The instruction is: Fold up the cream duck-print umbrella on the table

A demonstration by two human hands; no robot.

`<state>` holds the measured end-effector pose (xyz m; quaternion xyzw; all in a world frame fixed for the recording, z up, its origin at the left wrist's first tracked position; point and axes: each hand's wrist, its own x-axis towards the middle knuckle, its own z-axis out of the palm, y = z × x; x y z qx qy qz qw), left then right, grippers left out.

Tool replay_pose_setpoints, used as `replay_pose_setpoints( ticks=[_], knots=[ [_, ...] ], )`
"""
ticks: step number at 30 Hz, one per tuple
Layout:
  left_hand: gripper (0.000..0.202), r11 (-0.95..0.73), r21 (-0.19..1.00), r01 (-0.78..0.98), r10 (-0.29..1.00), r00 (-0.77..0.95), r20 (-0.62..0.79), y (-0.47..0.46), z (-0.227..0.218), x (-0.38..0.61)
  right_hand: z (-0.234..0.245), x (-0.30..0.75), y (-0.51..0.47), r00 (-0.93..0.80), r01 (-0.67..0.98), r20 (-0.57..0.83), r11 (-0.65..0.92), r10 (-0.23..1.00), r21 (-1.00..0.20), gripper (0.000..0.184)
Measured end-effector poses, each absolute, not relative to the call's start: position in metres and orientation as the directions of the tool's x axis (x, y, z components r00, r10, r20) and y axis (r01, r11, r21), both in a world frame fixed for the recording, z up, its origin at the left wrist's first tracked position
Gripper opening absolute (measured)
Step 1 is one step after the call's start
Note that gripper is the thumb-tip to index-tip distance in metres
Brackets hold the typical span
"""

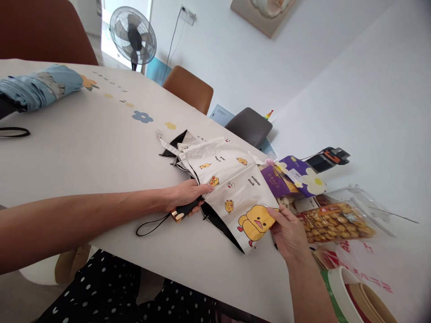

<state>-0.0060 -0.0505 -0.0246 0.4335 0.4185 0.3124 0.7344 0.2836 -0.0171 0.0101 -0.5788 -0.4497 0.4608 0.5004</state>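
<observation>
A white folding umbrella (225,175) printed with yellow ducks lies partly collapsed over the table, its canopy loose and its black lining showing at the edges. My left hand (190,195) is closed round its black handle, close to the canopy; a black wrist loop hangs from the gold-coloured handle end. At the canopy's right edge, my right hand (286,226) pinches the fabric beside the big duck print. A loose white strap sticks out at the canopy's upper left.
A furled blue umbrella (43,87) lies at the table's far left. Along the right side are a purple box (291,175), a clear container of nut-like snacks (336,222) and round tubs (357,296). Chairs (188,87) and a fan (134,38) stand beyond the white table (111,152).
</observation>
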Motion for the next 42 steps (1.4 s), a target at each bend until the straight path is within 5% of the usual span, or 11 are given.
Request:
replay_pose_setpoints(
  ticks=[5, 10, 14, 21, 32, 42],
  knots=[
    [0.035, 0.417, 0.894, -0.162, 0.839, 0.448, -0.31, -0.051, -0.023, -0.005, 0.007, 0.28, -0.02, 0.145, -0.15, -0.152, -0.13, 0.978, -0.98, 0.023],
    [0.035, 0.419, 0.891, -0.176, 0.836, 0.459, -0.302, -0.051, -0.024, -0.005, -0.011, 0.26, -0.036, 0.064, -0.038, -0.374, -0.373, 0.925, -0.927, 0.033],
    [0.034, 0.401, 0.894, -0.203, 0.848, 0.451, -0.278, -0.052, -0.023, -0.004, -0.013, 0.249, -0.046, -0.008, 0.077, -0.423, -0.422, 0.906, -0.903, 0.022],
    [0.035, 0.429, 0.884, -0.186, 0.835, 0.456, -0.309, -0.051, -0.021, -0.005, 0.023, 0.253, -0.044, 0.194, -0.184, -0.282, -0.247, 0.94, -0.951, 0.03],
    [0.036, 0.456, 0.879, -0.138, 0.813, 0.466, -0.349, -0.048, -0.024, -0.006, 0.059, 0.182, -0.017, -0.109, -0.324, 0.049, 0.011, 0.993, -0.946, 0.014],
    [0.03, 0.451, 0.882, -0.137, 0.816, 0.464, -0.345, -0.05, -0.018, -0.005, 0.043, 0.142, 0.007, -0.191, -0.384, 0.044, -0.033, 0.981, -0.923, 0.009]
  ],
)
